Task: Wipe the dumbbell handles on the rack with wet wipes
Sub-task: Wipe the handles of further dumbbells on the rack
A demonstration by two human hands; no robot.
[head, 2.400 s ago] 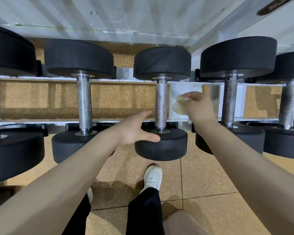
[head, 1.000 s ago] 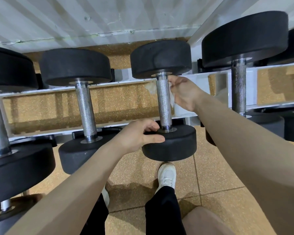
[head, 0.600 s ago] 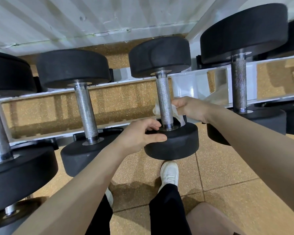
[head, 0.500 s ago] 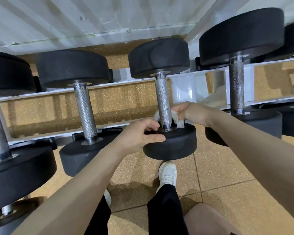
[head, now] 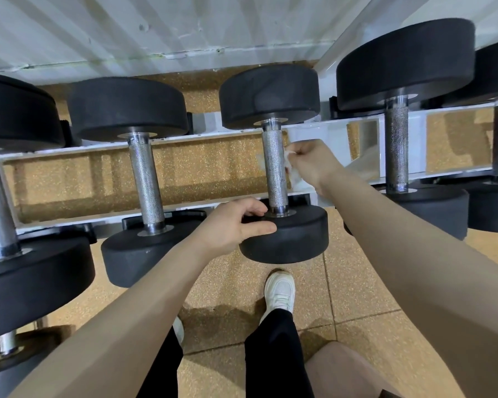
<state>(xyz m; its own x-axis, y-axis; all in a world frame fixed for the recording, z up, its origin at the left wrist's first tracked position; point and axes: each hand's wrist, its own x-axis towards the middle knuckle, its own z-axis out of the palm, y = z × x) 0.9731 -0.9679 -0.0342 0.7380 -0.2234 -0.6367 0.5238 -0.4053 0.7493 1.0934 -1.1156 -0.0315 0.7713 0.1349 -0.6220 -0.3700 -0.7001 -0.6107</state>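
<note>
Mid-task: right hand point(head: 314, 162) pinches wet wipe point(head: 288, 163) against middle dumbbell handle point(head: 275, 165) on rack point(head: 78, 149), left hand point(head: 233, 225) grips its near weight point(head: 288, 237); neighbouring handles' cleanliness unclear.

The round rubber dumbbell heads point(head: 283, 233) are matte black, each with a silvery steel disc at its centre. The steel dumbbell handles point(head: 274, 165) are grey-silver with a fine cross-hatched knurl. The painted metal rack rail point(head: 337, 139) is white. The speckled cork-like floor tiles point(head: 357, 285), from 5 to 7 o'clock, are ochre with dark seams. The crumpled wet wipe point(head: 288, 156) is white. The laced sneaker point(head: 279, 291) is white; the trousers point(head: 273, 354) black.
</note>
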